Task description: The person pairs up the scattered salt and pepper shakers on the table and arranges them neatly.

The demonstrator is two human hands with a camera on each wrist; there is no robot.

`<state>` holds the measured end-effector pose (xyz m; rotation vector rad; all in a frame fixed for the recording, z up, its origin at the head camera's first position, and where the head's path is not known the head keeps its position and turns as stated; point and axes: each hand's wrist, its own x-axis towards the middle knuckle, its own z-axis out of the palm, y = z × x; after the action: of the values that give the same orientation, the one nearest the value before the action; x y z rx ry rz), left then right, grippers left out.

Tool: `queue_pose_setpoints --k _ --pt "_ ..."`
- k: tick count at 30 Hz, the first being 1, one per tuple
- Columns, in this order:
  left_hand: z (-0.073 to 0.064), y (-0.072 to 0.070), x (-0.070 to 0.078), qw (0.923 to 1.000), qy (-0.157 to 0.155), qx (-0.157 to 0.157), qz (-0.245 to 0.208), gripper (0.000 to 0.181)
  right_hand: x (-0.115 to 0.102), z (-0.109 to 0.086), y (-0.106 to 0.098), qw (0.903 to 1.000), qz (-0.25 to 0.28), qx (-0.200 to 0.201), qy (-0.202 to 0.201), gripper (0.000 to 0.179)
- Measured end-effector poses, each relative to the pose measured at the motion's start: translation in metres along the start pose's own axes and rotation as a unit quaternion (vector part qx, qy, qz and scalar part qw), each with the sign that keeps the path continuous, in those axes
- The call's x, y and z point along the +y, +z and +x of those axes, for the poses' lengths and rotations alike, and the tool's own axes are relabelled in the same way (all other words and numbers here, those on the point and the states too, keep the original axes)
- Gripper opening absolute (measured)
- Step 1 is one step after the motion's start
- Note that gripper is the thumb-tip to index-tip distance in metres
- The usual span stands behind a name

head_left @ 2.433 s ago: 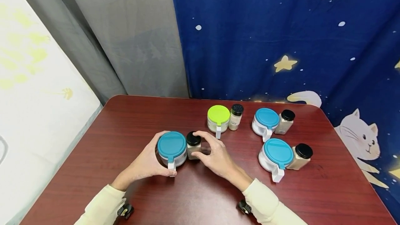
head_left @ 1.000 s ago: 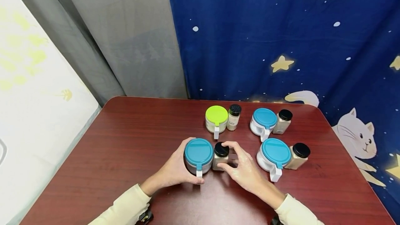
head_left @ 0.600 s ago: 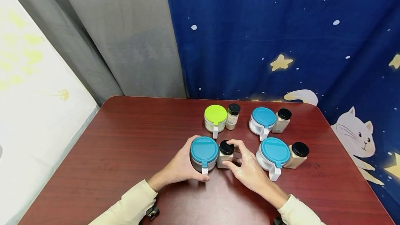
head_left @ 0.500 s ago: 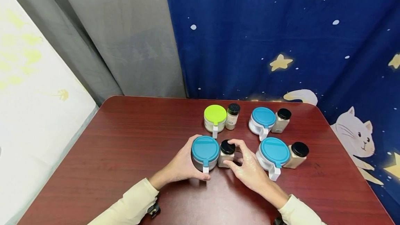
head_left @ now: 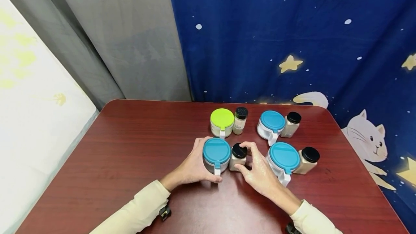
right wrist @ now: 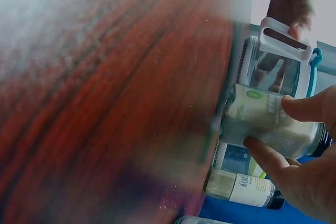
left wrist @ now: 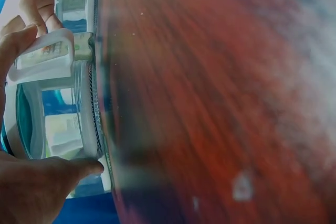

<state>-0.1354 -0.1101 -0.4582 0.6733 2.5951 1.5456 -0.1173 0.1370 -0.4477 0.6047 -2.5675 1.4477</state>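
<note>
In the head view my left hand [head_left: 195,167] curls round a clear jar with a teal lid [head_left: 217,151] and a white handle. Its thumb lies at that handle [left wrist: 44,59] in the left wrist view, with fingers on the jar's far side. Directly to the right stands a small square seasoning jar with a black lid [head_left: 238,160], pale contents inside. My right hand [head_left: 261,176] grips this jar from the right; the right wrist view shows the thumb and a finger on its labelled body [right wrist: 262,116]. Both jars are upright, side by side.
Just behind stand a green-lidded jar [head_left: 222,120] and a round black-capped shaker [head_left: 240,121]. Two more blue-lidded jars [head_left: 272,122], [head_left: 283,157] stand to the right, each beside a black-lidded jar [head_left: 290,125], [head_left: 307,161]. The reddish-brown table [head_left: 136,143] ends at curtains.
Both hands have moved the teal-lidded jar and the black-lidded seasoning jar together to the right, then slightly away, near the green-lidded jar. The other jars keep their places.
</note>
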Motion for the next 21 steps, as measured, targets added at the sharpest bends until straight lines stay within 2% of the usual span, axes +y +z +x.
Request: queue_pose_setpoints --k 8,15,21 --pt "0.0045 0.0048 -0.0011 0.9996 -0.01 -0.024 0.013 0.118 0.0015 -0.0025 -0.0032 0.9998 -0.012 0.003 0.014 0.065" --pt "0.0068 0.0061 0.0013 0.9984 -0.019 -0.043 0.033 0.122 0.0012 -0.0025 -0.0068 0.9969 -0.076 0.006 -0.016 0.067" --pt "0.0075 0.0077 0.0028 0.9976 -0.032 -0.051 0.033 0.122 0.002 -0.0024 -0.009 0.996 -0.088 0.005 -0.018 0.066"
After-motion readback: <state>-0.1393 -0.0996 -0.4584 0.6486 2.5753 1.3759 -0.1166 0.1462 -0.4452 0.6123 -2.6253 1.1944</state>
